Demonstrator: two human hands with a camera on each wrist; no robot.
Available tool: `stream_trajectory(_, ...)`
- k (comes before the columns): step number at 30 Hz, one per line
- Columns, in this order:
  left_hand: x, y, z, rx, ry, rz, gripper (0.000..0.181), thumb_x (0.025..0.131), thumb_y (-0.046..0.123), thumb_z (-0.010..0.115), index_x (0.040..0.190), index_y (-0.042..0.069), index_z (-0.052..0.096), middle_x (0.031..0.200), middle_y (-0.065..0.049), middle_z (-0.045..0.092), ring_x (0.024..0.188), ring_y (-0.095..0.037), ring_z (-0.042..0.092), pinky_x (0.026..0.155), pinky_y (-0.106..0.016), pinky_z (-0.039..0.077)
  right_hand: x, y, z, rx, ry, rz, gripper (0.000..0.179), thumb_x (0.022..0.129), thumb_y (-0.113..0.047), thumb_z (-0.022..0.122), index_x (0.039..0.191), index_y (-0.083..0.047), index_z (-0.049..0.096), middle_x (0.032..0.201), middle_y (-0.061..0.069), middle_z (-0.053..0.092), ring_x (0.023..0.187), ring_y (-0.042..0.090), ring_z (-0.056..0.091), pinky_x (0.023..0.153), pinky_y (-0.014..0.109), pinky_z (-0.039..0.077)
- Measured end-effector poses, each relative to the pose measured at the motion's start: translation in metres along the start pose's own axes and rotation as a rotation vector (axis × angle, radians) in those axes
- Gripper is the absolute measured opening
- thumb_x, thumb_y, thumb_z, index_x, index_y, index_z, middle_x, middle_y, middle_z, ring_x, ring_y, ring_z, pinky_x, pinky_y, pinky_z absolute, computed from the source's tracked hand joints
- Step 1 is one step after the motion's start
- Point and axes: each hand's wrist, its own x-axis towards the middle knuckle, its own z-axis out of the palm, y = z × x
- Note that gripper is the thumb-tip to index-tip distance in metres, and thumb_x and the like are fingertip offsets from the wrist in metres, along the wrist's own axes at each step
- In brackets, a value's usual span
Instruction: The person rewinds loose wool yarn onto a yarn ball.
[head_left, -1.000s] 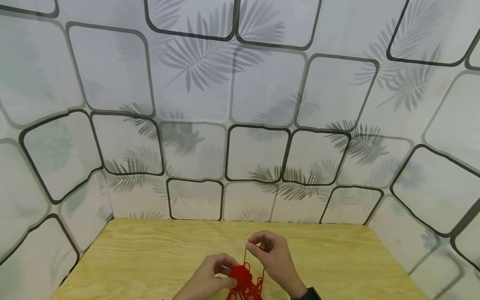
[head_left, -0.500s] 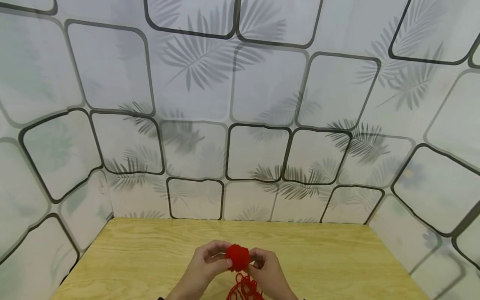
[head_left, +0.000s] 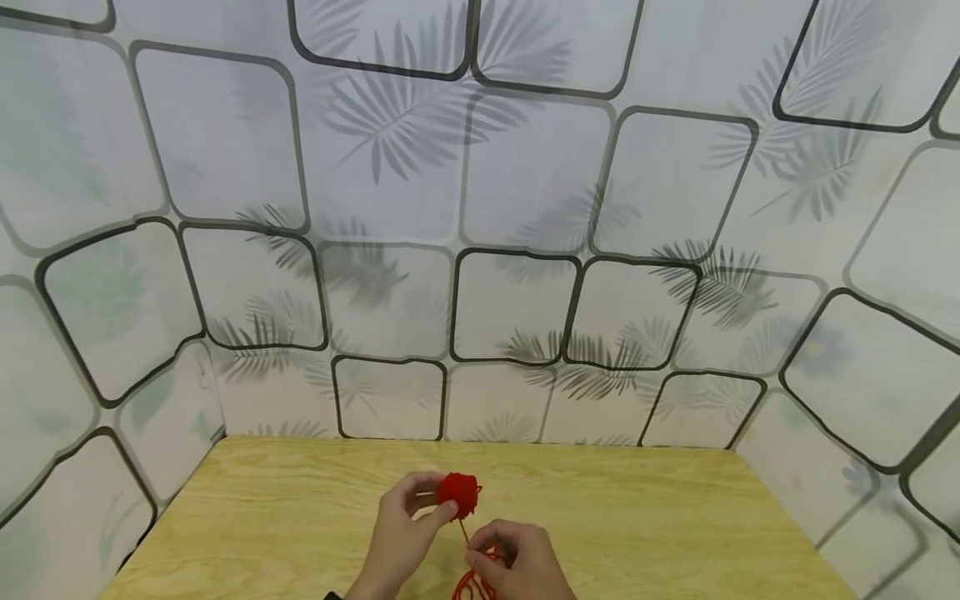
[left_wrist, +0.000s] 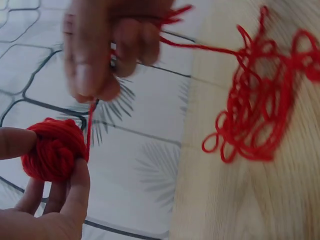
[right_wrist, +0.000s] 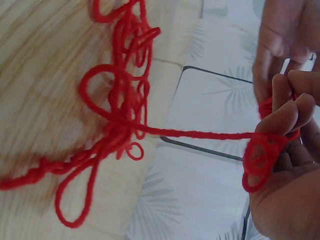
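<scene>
A small ball of red yarn [head_left: 459, 493] is pinched between the thumb and fingers of my left hand [head_left: 406, 525], raised above the table. From its underside a taut strand runs down to my right hand [head_left: 519, 560], whose thumb and fingertips pinch it. The left wrist view shows the wound ball [left_wrist: 54, 150] with the strand along its right side. Some loops of yarn [right_wrist: 261, 157] hang in the right palm in the right wrist view. A loose tangle of red yarn [left_wrist: 260, 100] lies on the tabletop, partly behind the right hand in the head view.
The wood-grain table [head_left: 300, 492] reaches back to a pale patterned curtain [head_left: 390, 300] with dark rounded outlines and leaf prints. Curtain panels also close in the left and right sides. In the right wrist view, one strand joins the tangle [right_wrist: 122, 100] to the right hand.
The left hand has lifted the ball up and slightly left. The right hand first came in beside the ball, then drew down below it with the strand.
</scene>
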Motion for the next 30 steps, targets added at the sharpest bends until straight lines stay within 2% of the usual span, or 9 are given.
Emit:
stream_trajectory(6,-0.001,-0.007,-0.001,0.311,-0.116,0.077,0.028,0.088,0.006,0.076,0.114,0.001,0.065,0.107,-0.008,0.067,0.099,-0.025,0.064,0.079,-0.034,0.059,-0.003,-0.013,-0.007,-0.038,0.032,-0.065,0.008,0.093,-0.016,0.075,0.095,-0.008,0.075,0.081,0.0,0.068,0.053,0.006,0.043,0.05,0.02,0.04)
stream_trajectory(8,-0.002,-0.007,-0.002,0.371,-0.168,0.074,0.027,0.089,0.007,0.076,0.113,0.003,0.065,0.105,-0.006,0.067,0.098,-0.024,0.064,0.078,-0.036,0.059,-0.003,-0.017,-0.011,-0.044,0.052,-0.084,0.011,0.093,-0.018,0.075,0.096,-0.008,0.075,0.084,0.0,0.069,0.054,0.006,0.044,0.051,0.02,0.041)
stream_trajectory(10,-0.003,-0.007,-0.003,0.385,-0.224,0.058,0.025,0.088,0.007,0.076,0.111,0.004,0.066,0.103,-0.004,0.067,0.096,-0.024,0.063,0.078,-0.038,0.059,-0.003,-0.022,-0.015,-0.042,0.075,-0.093,0.012,0.094,-0.019,0.074,0.097,-0.007,0.074,0.084,0.0,0.069,0.056,0.007,0.044,0.051,0.021,0.041)
stream_trajectory(16,-0.002,-0.006,-0.008,0.27,-0.408,-0.026,0.02,0.087,0.0,0.073,0.106,0.004,0.067,0.101,-0.005,0.068,0.094,-0.025,0.064,0.079,-0.04,0.059,0.006,-0.024,-0.025,-0.004,0.174,-0.146,0.007,0.092,-0.014,0.075,0.095,-0.007,0.074,0.083,0.002,0.068,0.056,0.005,0.04,0.052,0.019,0.037)
stream_trajectory(22,-0.004,-0.004,-0.012,0.141,-0.524,-0.051,0.021,0.088,-0.002,0.069,0.108,0.003,0.068,0.104,-0.007,0.069,0.097,-0.025,0.064,0.08,-0.032,0.059,0.016,-0.015,-0.03,0.059,0.219,-0.19,0.007,0.09,-0.008,0.076,0.096,-0.004,0.074,0.083,0.005,0.069,0.056,0.005,0.042,0.052,0.019,0.037)
stream_trajectory(26,-0.005,-0.001,-0.014,0.006,-0.597,-0.011,0.024,0.089,-0.003,0.068,0.112,-0.006,0.066,0.106,-0.008,0.069,0.098,-0.02,0.065,0.082,-0.029,0.058,0.02,-0.009,-0.03,0.094,0.229,-0.17,0.007,0.09,-0.005,0.076,0.096,-0.003,0.074,0.086,0.008,0.07,0.054,0.006,0.041,0.05,0.019,0.036)
stream_trajectory(30,-0.004,0.005,-0.016,-0.139,-0.663,0.089,0.032,0.094,-0.001,0.066,0.119,-0.02,0.055,0.109,-0.002,0.07,0.099,-0.014,0.067,0.086,-0.028,0.057,0.024,0.0,-0.028,0.111,0.205,-0.111,0.011,0.091,-0.009,0.076,0.098,-0.001,0.074,0.089,0.009,0.071,0.056,0.006,0.045,0.052,0.019,0.038)
